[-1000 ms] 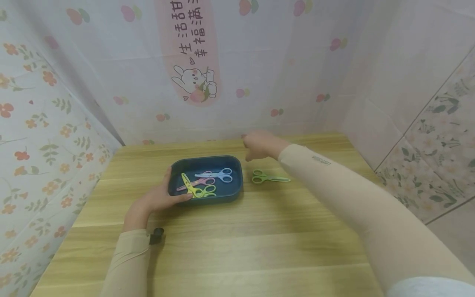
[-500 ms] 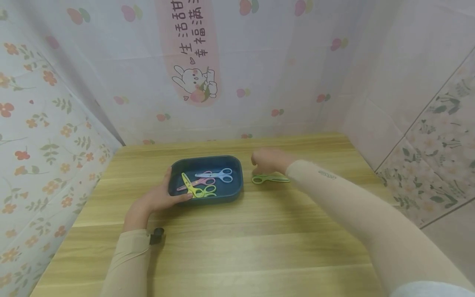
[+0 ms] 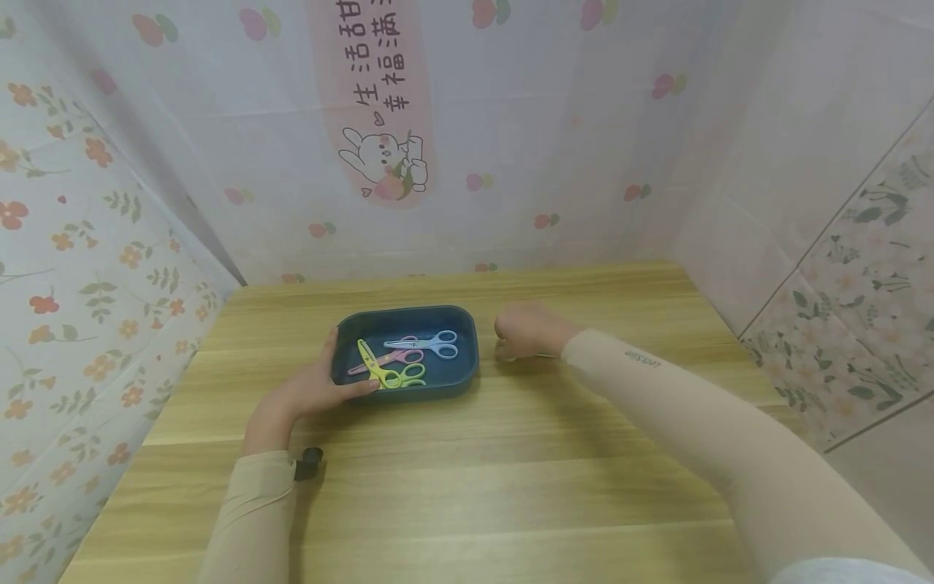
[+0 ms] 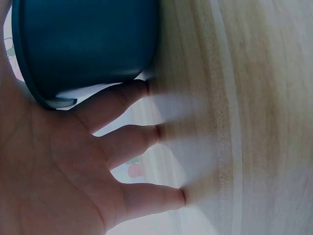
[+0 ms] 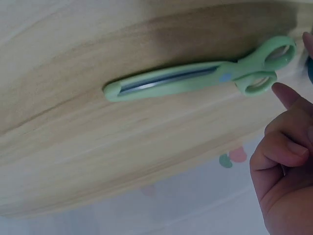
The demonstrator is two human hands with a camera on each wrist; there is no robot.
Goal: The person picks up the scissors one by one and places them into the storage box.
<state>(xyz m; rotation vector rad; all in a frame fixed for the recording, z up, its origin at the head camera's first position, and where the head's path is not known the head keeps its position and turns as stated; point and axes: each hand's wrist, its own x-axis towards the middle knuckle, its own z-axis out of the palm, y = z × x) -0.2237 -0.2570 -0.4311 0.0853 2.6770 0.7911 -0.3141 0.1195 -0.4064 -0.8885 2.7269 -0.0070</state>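
Note:
My left hand (image 3: 306,392) grips the left end of a dark blue tray (image 3: 432,392), thumb over the near rim. In the left wrist view its other fingers (image 4: 146,198) spread beside the tray, tips at the table. Blue (image 3: 409,345), pink (image 3: 359,369) and yellow-green scissors (image 3: 367,357) lie inside, overlapping. Right of the tray, my right hand (image 3: 533,328) is low over green scissors (image 5: 215,76) lying flat on the table. In the right wrist view, thumb and index finger stand apart at the handle loops, the index fingertip right beside one loop; the other fingers are curled.
The wooden table (image 3: 467,487) reaches back to a white curtain (image 3: 511,162) with fruit prints. Flowered cloth (image 3: 102,268) hangs at the left side, and a patterned panel (image 3: 861,308) stands at the right.
My right hand has come down and toward me from beyond the green scissors to their handles, covering most of them in the head view. My left hand and the tray have stayed still.

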